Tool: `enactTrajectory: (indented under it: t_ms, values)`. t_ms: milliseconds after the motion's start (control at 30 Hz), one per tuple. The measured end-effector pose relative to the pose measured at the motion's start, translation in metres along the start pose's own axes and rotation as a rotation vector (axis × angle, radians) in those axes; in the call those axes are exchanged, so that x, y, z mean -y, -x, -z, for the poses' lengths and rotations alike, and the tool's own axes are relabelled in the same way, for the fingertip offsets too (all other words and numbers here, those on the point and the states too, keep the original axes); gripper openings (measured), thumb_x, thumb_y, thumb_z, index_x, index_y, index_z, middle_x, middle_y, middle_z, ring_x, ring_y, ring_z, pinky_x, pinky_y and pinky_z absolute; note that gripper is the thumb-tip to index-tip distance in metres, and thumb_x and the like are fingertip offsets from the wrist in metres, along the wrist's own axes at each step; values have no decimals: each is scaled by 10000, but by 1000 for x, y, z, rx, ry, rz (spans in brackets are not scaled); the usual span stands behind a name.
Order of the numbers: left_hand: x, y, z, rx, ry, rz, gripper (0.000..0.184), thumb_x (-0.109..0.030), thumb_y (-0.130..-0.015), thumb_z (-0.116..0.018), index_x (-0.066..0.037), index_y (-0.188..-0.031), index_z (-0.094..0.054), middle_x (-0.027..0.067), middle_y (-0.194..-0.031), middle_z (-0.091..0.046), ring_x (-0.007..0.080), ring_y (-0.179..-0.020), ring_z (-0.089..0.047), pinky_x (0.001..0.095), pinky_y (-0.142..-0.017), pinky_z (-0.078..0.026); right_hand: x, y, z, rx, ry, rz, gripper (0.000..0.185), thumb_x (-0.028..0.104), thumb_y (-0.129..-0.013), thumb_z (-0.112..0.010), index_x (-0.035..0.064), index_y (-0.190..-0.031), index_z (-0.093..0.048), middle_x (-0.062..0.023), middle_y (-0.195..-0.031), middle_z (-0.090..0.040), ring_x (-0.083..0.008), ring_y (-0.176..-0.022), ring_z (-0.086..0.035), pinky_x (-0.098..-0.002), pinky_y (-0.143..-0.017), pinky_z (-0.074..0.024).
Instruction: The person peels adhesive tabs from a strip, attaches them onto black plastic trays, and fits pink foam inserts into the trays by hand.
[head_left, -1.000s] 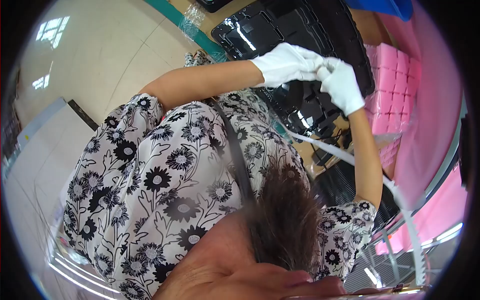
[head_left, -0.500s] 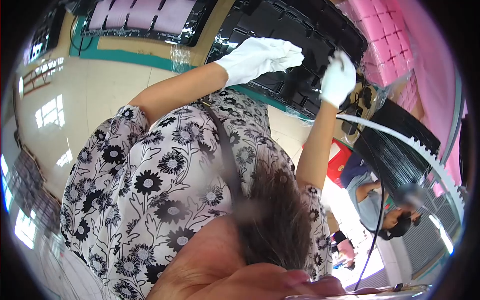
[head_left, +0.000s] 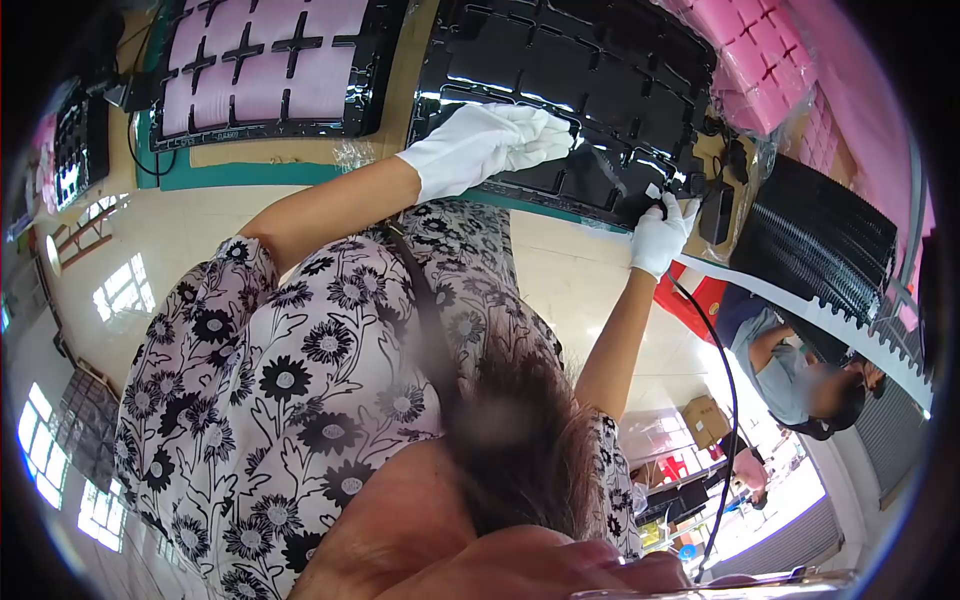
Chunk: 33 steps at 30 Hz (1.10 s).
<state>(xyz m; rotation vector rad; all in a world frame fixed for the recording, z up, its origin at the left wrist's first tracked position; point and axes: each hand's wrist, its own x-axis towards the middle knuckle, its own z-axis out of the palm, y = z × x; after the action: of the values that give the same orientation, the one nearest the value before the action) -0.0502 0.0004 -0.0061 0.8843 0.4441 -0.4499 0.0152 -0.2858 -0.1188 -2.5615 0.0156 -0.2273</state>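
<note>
Far left, a dark tray (head_left: 78,150), small and blurred at the rim of the view. Next, a black-framed tray (head_left: 270,128) lay on the tan table (head_left: 265,153), its cells lined in pink and split by black cross-shaped dividers; a teal band (head_left: 240,177) ran along the table's near side. Right of it, the left hand (head_left: 490,147), white-gloved, lay flat over the near part of a glossy black tray (head_left: 590,75), fingers together and narrow; whether they gripped anything could not be told. That tray, divided into shallow cells, occupied the table in front of the person, just beside the pink-lined one. At its near right corner stood the right hand (head_left: 662,238), also white-gloved, fingers bent and slightly parted; a small white patch showed at the fingertips, and a hold could not be told. Beyond: a black box (head_left: 716,212), film-wrapped pink trays (head_left: 755,60), a ribbed black stack (head_left: 815,225) and, below, a co-worker in grey (head_left: 775,375).
</note>
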Motion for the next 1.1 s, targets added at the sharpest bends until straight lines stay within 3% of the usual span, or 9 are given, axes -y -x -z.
enactTrajectory:
  t_ms: [100, 267, 700, 767, 867, 1100]
  values:
    - [8, -3, 2, 2, 6, 28, 376, -169, -970, -465, 32, -1287, -460, 143, -1281, -524, 214, -1184, -518, 262, -992, -416, 9, 0, 11, 33, 99, -14, 269, 33, -761, -563, 37, -1004, -679, -260, -1396, -369, -363, -1285, -384, -348, -1050, -341]
    - [9, 4, -2, 3, 18, 29, 377, -185, -978, -447, 28, -1289, -461, 146, -1292, -516, 210, -1188, -513, 264, -996, -408, 15, -3, 6, 73, -111, -249, 279, 78, -764, -562, -23, -1000, -672, -252, -1370, -418, -318, -1295, -396, -310, -1062, -306]
    - [11, 1, 0, 28, 26, 55, 360, -152, -977, -434, 12, -1297, -460, 142, -1305, -508, 208, -1192, -510, 263, -988, -412, 9, 5, -2, -68, -247, -308, 183, 84, -808, -599, -36, -914, -687, -246, -1300, -496, -307, -1239, -462, -318, -1025, -349]
    - [7, 1, -6, -21, -4, 79, 355, -126, -973, -430, 16, -1297, -457, 143, -1302, -509, 214, -1188, -514, 260, -976, -425, 10, 5, -2, -92, -111, -173, 134, 27, -818, -570, -65, -857, -659, -240, -1331, -461, -335, -1205, -477, -348, -984, -405]
    - [4, 3, -10, -36, 2, 88, 356, -118, -973, -426, 19, -1300, -452, 146, -1299, -511, 219, -1189, -513, 260, -978, -425, 5, 8, -4, -91, 14, -53, 164, 42, -832, -554, -66, -884, -665, -235, -1323, -470, -319, -1215, -479, -331, -996, -404]
    - [11, -3, -6, 23, 39, 73, 358, -85, -959, -421, 24, -1299, -454, 147, -1300, -507, 220, -1192, -510, 264, -986, -421, 0, 10, -3, -104, 26, 66, 133, 6, -826, -558, -74, -870, -655, -228, -1327, -464, -349, -1212, -473, -352, -988, -422]
